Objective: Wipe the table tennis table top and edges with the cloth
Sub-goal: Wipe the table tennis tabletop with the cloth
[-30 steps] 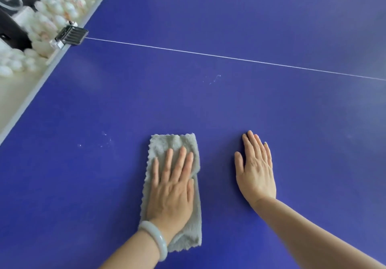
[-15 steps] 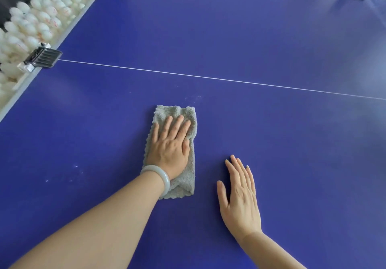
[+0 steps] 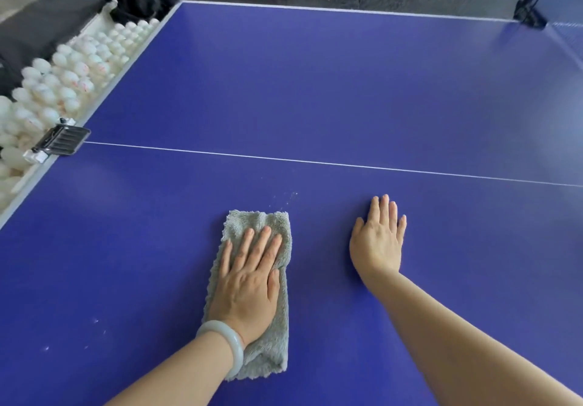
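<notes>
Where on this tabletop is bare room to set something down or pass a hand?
Widest free patch: the table beyond the white line, up to its far edge. Also bare: the strip between the left hand on the cloth and the right hand, and the blue left of the cloth. Crowded: the left edge, with the clip and balls beside it.

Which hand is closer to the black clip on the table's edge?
Left. The left hand presses the cloth, right of the clip; the right hand lies flat farther right.
</notes>
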Motion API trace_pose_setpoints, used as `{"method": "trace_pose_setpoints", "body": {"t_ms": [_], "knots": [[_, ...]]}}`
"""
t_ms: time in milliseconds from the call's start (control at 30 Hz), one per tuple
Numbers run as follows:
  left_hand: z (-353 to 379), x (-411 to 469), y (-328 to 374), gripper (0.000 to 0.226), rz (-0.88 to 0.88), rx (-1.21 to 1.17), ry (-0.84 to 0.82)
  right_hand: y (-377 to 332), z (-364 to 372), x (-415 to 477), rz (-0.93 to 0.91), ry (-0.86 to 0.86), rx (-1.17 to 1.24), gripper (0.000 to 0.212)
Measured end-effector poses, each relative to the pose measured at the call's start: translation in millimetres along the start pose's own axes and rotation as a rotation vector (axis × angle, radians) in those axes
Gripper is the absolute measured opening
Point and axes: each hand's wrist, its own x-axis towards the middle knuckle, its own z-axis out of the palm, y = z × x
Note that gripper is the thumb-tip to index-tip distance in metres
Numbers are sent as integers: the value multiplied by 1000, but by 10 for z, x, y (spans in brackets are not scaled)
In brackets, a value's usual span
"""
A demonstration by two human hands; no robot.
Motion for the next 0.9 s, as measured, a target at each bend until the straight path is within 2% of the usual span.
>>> {"method": "trace_pose_setpoints", "body": {"t_ms": [167,333,467,667,900], "knots": [[-53,-28,26,58,61,22,9,11,178,38,30,67,-59,59],[-15,187,646,60,431,-10,-80,28,153,82,30,72,-25,59],[-41,847,834,59,454,43,-97,23,120,78,28,86,63,60],[-36,1588,533,56,191,-27,-37,18,153,92,20,106,-71,62],[-88,1337,-920,56,-363,-46,5,41,185,100,30,103,-158,63]]}}
